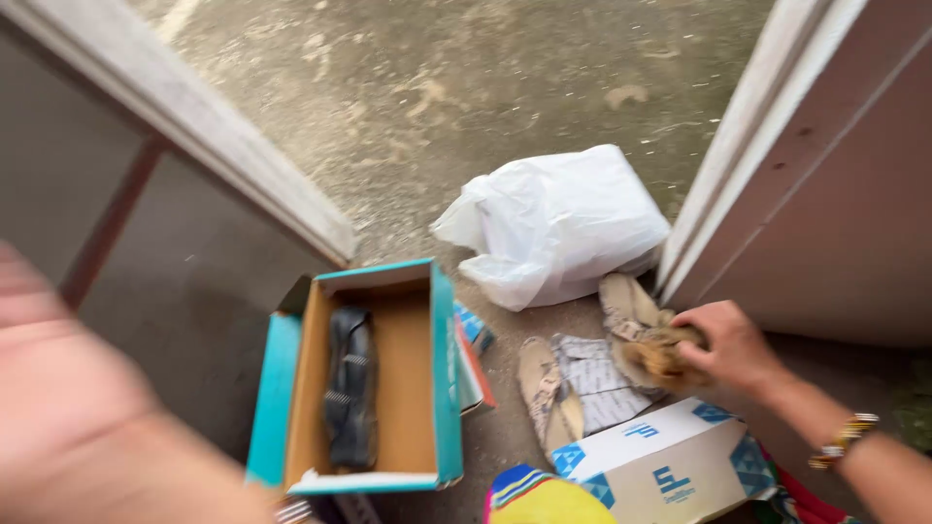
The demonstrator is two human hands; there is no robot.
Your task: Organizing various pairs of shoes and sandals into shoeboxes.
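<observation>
Tan sandal [649, 354] under right hand [728, 347]

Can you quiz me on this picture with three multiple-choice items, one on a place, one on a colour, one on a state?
1. Where does the white bag lie?
A. On the ground by the door frame
B. Inside the teal box
C. On the white box

2. What colour is the outside of the open box holding the dark shoe?
A. Red
B. Teal
C. Black

3. What is the right hand doing?
A. Resting flat on the ground
B. Lifting the bag
C. Gripping a tan sandal

Answers:
1. A, the bag sits on bare ground beside the frame.
2. B, its walls are teal around a brown inside.
3. C, the fingers close on the sandal next to the white box; the left hand is a blur in front.
</observation>
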